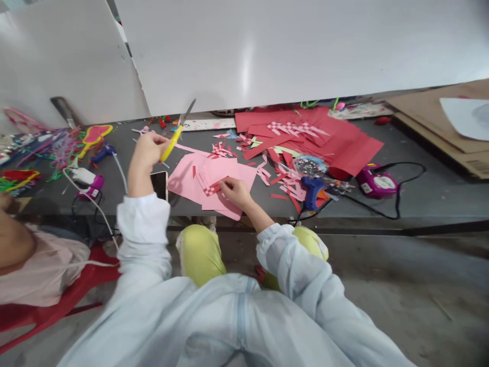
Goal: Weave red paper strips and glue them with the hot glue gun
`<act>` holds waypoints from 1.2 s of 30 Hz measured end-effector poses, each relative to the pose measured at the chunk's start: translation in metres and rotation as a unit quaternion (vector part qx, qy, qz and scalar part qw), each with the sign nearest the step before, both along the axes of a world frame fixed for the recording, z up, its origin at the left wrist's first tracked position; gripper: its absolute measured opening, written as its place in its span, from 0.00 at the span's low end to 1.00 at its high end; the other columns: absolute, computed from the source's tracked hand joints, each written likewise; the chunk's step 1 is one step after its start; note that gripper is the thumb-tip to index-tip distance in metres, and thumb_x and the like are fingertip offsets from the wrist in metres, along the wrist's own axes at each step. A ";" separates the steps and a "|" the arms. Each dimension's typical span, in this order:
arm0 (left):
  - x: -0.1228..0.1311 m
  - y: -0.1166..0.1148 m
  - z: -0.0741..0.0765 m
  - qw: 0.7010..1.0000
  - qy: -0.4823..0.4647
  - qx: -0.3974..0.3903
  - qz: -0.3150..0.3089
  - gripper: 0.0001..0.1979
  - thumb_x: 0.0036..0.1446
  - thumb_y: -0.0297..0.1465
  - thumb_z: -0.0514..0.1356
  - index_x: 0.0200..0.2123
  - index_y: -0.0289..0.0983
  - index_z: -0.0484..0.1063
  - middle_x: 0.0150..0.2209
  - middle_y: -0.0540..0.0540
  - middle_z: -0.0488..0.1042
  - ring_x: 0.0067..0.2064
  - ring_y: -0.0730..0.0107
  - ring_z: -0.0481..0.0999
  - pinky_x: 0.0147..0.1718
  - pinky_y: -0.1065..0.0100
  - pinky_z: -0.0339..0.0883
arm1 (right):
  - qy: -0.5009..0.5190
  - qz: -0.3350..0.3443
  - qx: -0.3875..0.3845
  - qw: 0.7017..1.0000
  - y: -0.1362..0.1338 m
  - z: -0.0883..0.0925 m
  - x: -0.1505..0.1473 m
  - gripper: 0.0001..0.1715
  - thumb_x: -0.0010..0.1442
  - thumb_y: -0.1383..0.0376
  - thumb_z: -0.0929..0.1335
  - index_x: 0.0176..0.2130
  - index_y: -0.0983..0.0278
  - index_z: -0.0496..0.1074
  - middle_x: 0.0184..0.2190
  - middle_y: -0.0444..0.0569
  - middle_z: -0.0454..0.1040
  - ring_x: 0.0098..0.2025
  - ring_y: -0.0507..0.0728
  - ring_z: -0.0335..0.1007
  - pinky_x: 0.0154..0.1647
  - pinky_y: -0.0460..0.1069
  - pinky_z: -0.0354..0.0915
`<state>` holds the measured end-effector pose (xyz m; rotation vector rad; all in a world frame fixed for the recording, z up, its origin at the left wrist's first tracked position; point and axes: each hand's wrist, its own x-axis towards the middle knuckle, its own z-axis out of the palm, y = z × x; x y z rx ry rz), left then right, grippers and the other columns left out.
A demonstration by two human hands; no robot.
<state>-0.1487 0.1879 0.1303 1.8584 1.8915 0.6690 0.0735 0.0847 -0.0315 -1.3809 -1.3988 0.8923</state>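
Note:
My left hand [151, 149] is raised above the left part of the table, its fingers closed on the yellow handles of a pair of scissors [174, 141]. The blades point up and away from me. My right hand [236, 192] pinches the end of a red-and-pink woven paper strip [211, 190]. Under it lie pink paper sheets [187, 176], with thin pale strips running up from the woven part. Fingertips of the right hand rest close to the paper. A phone [159, 184] lies at the left of the sheets, partly behind my left sleeve.
Red sheets [355, 145] and paper scraps [292, 181] cover the right side. A blue glue gun [314, 192] and a purple corded box [376, 181] lie there too. Cardboard [431, 120] is at far right. Another person's arm [15, 234] shows at left.

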 end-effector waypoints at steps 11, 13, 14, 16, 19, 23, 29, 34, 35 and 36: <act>0.109 -0.060 -0.054 0.994 -0.106 -0.003 -0.029 0.12 0.50 0.41 0.65 0.33 0.39 0.74 0.35 0.44 0.81 0.40 0.60 0.80 0.39 0.62 0.71 | 0.185 0.059 -0.021 0.981 0.005 0.049 0.023 0.27 0.54 0.43 0.67 0.38 0.63 0.72 0.22 0.40 0.65 0.19 0.47 0.55 0.20 0.46 0.56; 0.114 -0.067 -0.055 0.995 -0.094 0.003 -0.016 0.13 0.49 0.42 0.66 0.32 0.40 0.73 0.36 0.44 0.80 0.41 0.57 0.80 0.43 0.60 0.70 | 0.207 0.079 -0.026 0.975 0.006 0.050 0.026 0.25 0.54 0.43 0.68 0.35 0.62 0.72 0.24 0.42 0.67 0.21 0.48 0.59 0.23 0.46 0.60; 0.116 -0.071 -0.055 0.996 -0.085 0.006 -0.014 0.13 0.48 0.43 0.67 0.32 0.41 0.72 0.36 0.44 0.80 0.41 0.57 0.79 0.43 0.59 0.69 | 0.219 0.084 -0.029 0.972 0.006 0.049 0.027 0.24 0.53 0.44 0.68 0.33 0.62 0.71 0.24 0.42 0.67 0.22 0.48 0.60 0.24 0.47 0.61; 0.120 -0.078 -0.054 0.998 -0.062 0.017 -0.022 0.13 0.49 0.44 0.66 0.31 0.42 0.71 0.35 0.45 0.80 0.38 0.59 0.79 0.40 0.60 0.69 | 0.248 0.090 -0.038 0.964 0.007 0.044 0.030 0.23 0.54 0.44 0.68 0.31 0.61 0.69 0.24 0.43 0.67 0.24 0.49 0.62 0.27 0.48 0.65; 0.128 -0.085 -0.056 0.999 -0.032 0.009 -0.023 0.12 0.50 0.43 0.66 0.30 0.42 0.71 0.34 0.45 0.79 0.37 0.59 0.79 0.38 0.60 0.68 | 0.285 0.089 -0.055 0.953 0.005 0.036 0.037 0.24 0.54 0.43 0.68 0.31 0.61 0.68 0.26 0.44 0.69 0.27 0.51 0.65 0.30 0.49 0.68; 0.143 -0.096 -0.064 0.999 -0.019 -0.014 -0.033 0.13 0.51 0.45 0.66 0.30 0.42 0.71 0.35 0.43 0.80 0.38 0.59 0.78 0.37 0.60 0.67 | 0.310 0.075 -0.080 0.944 -0.003 0.029 0.047 0.25 0.51 0.44 0.71 0.32 0.62 0.67 0.25 0.43 0.68 0.26 0.51 0.65 0.29 0.48 0.66; 0.159 -0.121 -0.067 0.999 0.008 0.024 -0.026 0.09 0.52 0.38 0.64 0.31 0.39 0.72 0.35 0.46 0.80 0.38 0.61 0.78 0.39 0.62 0.68 | 0.381 0.086 -0.136 0.911 -0.016 0.035 0.057 0.23 0.51 0.49 0.75 0.38 0.60 0.71 0.22 0.37 0.67 0.21 0.47 0.60 0.24 0.44 0.62; 0.165 -0.131 -0.075 0.998 -0.010 0.062 -0.031 0.12 0.51 0.40 0.65 0.35 0.39 0.75 0.34 0.47 0.81 0.37 0.62 0.78 0.40 0.63 0.69 | 0.382 0.078 -0.129 0.912 -0.030 0.035 0.064 0.21 0.51 0.48 0.75 0.35 0.62 0.74 0.29 0.44 0.76 0.30 0.51 0.71 0.31 0.47 0.69; 0.167 -0.131 -0.078 0.997 -0.017 0.068 -0.032 0.11 0.51 0.40 0.65 0.35 0.39 0.75 0.34 0.47 0.81 0.37 0.63 0.78 0.39 0.63 0.69 | 0.386 0.071 -0.120 0.912 -0.032 0.033 0.065 0.22 0.51 0.48 0.75 0.35 0.61 0.75 0.30 0.44 0.77 0.32 0.52 0.73 0.32 0.48 0.69; 0.169 -0.131 -0.080 0.997 -0.024 0.073 -0.032 0.11 0.50 0.39 0.65 0.34 0.39 0.75 0.34 0.47 0.80 0.36 0.64 0.77 0.39 0.64 0.69 | 0.392 0.065 -0.113 0.911 -0.033 0.032 0.066 0.22 0.50 0.48 0.75 0.36 0.61 0.75 0.32 0.45 0.77 0.34 0.53 0.74 0.34 0.48 0.70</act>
